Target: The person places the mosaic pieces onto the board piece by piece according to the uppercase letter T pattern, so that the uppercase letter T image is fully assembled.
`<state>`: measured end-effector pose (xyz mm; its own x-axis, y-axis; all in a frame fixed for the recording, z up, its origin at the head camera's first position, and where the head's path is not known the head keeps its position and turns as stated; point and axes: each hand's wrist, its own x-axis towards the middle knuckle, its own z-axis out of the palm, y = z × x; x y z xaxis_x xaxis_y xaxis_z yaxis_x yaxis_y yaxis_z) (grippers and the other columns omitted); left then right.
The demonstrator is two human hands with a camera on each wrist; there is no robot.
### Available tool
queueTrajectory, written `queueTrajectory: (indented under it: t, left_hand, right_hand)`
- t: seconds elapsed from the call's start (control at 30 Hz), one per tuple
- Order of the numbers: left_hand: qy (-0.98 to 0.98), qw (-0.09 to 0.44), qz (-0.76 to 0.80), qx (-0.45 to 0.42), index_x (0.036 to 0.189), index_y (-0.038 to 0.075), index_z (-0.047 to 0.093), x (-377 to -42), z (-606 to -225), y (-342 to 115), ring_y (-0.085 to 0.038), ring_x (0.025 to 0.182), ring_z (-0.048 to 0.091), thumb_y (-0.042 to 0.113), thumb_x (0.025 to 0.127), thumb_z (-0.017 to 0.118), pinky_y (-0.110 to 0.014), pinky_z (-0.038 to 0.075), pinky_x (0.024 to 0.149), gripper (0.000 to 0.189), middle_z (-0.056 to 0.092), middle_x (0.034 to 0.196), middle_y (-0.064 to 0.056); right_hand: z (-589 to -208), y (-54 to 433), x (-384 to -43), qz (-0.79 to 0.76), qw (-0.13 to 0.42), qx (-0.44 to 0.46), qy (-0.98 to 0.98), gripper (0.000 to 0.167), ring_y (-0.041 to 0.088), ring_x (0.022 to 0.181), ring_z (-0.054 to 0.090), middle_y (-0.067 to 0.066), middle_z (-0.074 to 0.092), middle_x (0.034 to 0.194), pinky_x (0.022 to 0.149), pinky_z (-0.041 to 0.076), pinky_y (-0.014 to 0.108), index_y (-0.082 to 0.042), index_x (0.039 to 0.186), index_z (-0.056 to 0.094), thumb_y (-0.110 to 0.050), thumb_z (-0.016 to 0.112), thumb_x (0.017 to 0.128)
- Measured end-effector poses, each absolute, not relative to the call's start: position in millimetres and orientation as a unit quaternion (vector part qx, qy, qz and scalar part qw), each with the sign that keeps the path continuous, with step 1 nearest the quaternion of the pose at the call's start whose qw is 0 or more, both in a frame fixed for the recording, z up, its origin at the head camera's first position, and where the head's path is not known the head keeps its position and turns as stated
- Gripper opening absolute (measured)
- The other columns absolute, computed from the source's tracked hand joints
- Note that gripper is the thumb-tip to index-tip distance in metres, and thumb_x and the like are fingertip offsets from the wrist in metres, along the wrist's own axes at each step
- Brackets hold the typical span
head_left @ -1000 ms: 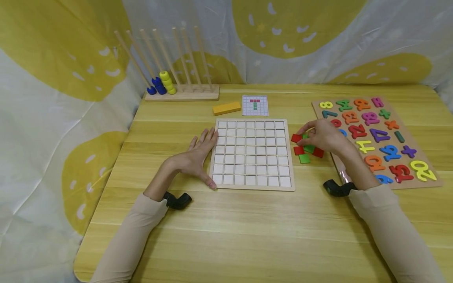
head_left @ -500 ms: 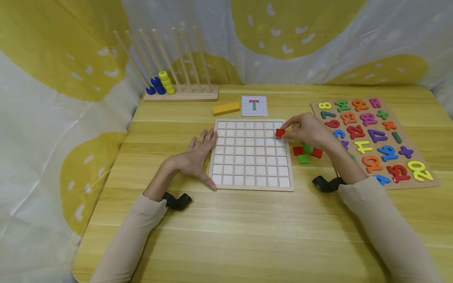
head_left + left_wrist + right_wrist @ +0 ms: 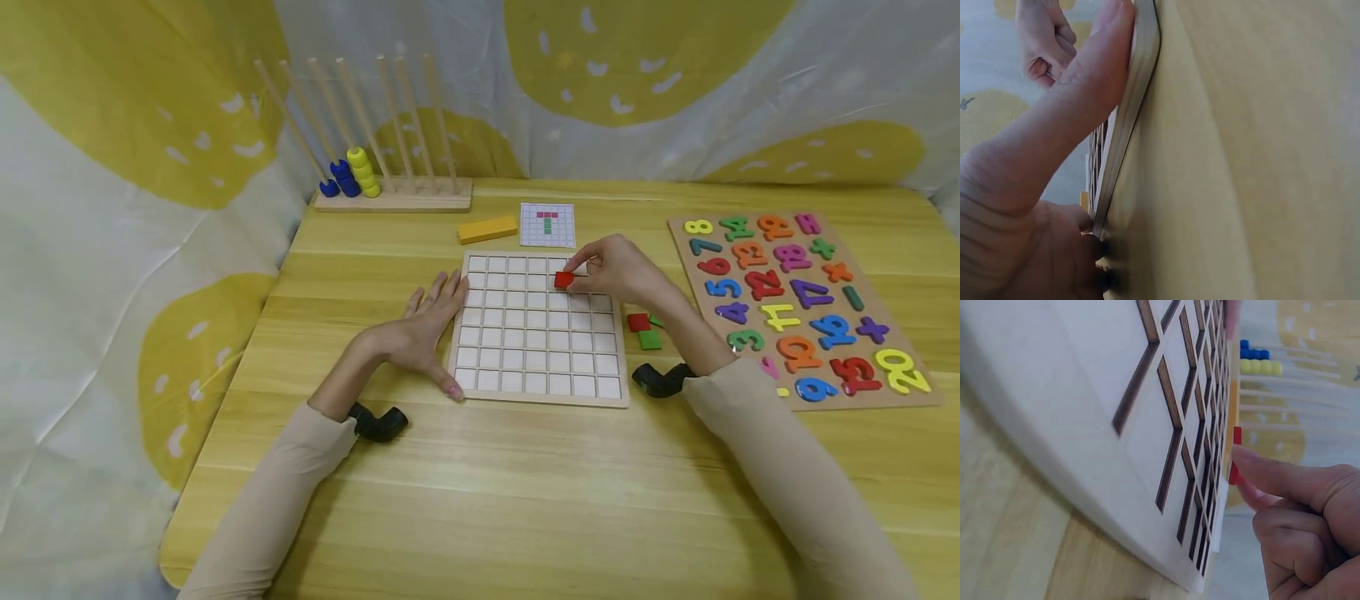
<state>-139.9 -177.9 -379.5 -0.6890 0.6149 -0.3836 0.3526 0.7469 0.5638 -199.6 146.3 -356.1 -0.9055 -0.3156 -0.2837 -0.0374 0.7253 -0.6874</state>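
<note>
wood table (image 3: 480, 500): right hand (image 3: 621, 271) pinches red tile (image 3: 563, 280) over grid board (image 3: 535, 340); left hand (image 3: 416, 337), fingers spread, touches the board's left edge.

Small, square red tile (image 3: 563, 280) — just above the far rows of a flat, white-celled wooden grid board (image 3: 536, 339).

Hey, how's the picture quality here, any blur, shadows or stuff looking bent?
Head view: mostly crisp, with soft shadows beside the sleeves on the table; left wrist view: the tabletop is blurred, with dark, hazy patches by the left hand; right wrist view: the grid has a soft, bowed near edge, while the red tile looks clearer.
</note>
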Motion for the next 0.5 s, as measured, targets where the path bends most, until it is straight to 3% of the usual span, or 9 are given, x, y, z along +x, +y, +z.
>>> queueTrajectory:
  t: [0.5]
  left_hand:
    - [0.891,0.286,0.224,0.272,0.162,0.005,-0.022,-141.1,-380.1,-177.5,-0.033,0.155,-0.034,0.048,0.064,0.098,-0.059,-0.021,0.125,0.161,-0.035,0.168,-0.012]
  right_hand:
    - [-360.1,134.9,-206.9,-0.361,0.209,-0.081,0.905,0.027,0.017,0.064,0.036,0.001,0.037,0.067,0.058,0.028,0.029,-0.003,0.114,0.075,-0.01,0.081,0.089]
